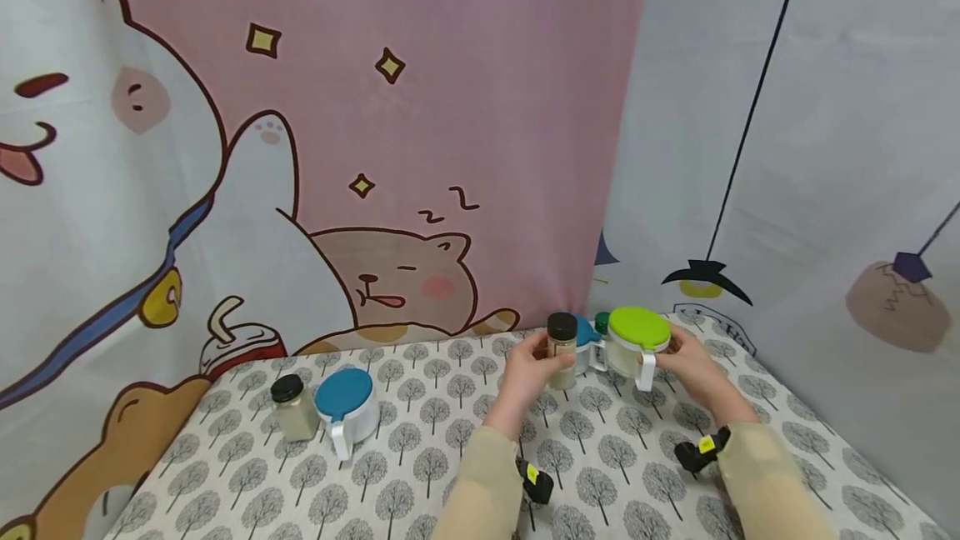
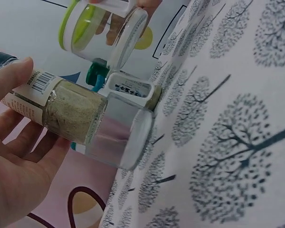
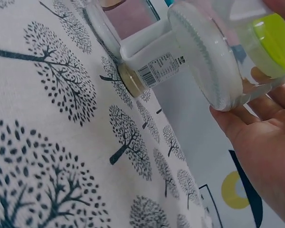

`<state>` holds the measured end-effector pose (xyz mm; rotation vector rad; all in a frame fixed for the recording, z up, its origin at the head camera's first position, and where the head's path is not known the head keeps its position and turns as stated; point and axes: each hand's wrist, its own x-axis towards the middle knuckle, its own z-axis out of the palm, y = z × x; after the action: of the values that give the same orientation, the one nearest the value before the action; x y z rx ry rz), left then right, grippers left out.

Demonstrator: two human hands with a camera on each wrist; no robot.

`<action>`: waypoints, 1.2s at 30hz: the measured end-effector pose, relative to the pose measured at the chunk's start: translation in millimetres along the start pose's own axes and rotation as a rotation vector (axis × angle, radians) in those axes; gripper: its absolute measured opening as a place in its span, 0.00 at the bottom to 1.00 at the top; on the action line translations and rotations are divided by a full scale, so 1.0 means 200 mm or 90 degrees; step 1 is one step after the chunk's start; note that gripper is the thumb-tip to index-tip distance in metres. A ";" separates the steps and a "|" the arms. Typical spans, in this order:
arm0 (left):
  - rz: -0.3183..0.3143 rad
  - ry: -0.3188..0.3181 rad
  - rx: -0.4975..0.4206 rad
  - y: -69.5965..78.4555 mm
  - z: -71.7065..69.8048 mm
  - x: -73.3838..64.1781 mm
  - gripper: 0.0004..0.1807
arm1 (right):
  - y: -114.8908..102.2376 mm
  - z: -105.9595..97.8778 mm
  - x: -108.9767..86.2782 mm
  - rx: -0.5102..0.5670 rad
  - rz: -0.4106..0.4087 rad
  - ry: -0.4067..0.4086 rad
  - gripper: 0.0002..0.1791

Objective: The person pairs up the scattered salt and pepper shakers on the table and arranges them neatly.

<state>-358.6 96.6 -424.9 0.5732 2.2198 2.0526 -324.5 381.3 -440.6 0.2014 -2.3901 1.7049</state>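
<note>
My left hand (image 1: 523, 377) grips a glass spice jar (image 2: 73, 111) with a black lid, a barcode label and pale powder inside. In the left wrist view the jar overlaps a clear blue-lidded canister (image 2: 115, 130) standing behind it. My right hand (image 1: 693, 365) holds a clear glass canister (image 3: 209, 57) with a bright green lid (image 1: 639, 327) and a white handle, raised above the cloth, fingers around its side. Between the two held things, farther back, a bottle with a dark green cap (image 1: 602, 322) stands beside the blue-lidded canister, mostly hidden.
Toward the left of the table, another black-lidded spice jar (image 1: 295, 411) stands beside a second blue-lidded canister (image 1: 348, 407) with a white handle. A tree-patterned cloth (image 1: 431, 432) covers the table. Printed cartoon curtains (image 1: 487, 107) hang along its back and right edges.
</note>
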 end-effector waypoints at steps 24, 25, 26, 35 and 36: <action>0.022 0.000 -0.002 0.12 -0.03 0.02 0.23 | -0.15 0.03 0.04 -0.021 -0.027 -0.042 0.41; 0.022 0.001 0.002 0.12 -0.03 0.02 0.23 | -0.16 0.03 0.04 -0.019 -0.026 -0.041 0.41; 0.022 0.002 0.006 0.13 -0.03 0.02 0.23 | -0.16 0.03 0.04 -0.019 -0.026 -0.039 0.41; 0.031 0.005 0.020 0.15 -0.02 0.03 0.23 | -0.18 0.04 0.05 -0.028 -0.018 -0.040 0.44; 0.030 0.005 0.019 0.15 -0.02 0.03 0.23 | -0.18 0.04 0.05 -0.029 -0.020 -0.041 0.45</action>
<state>-359.0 95.7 -393.5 0.6276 2.2672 2.0498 -326.8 361.9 -406.7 0.2897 -2.4554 1.6536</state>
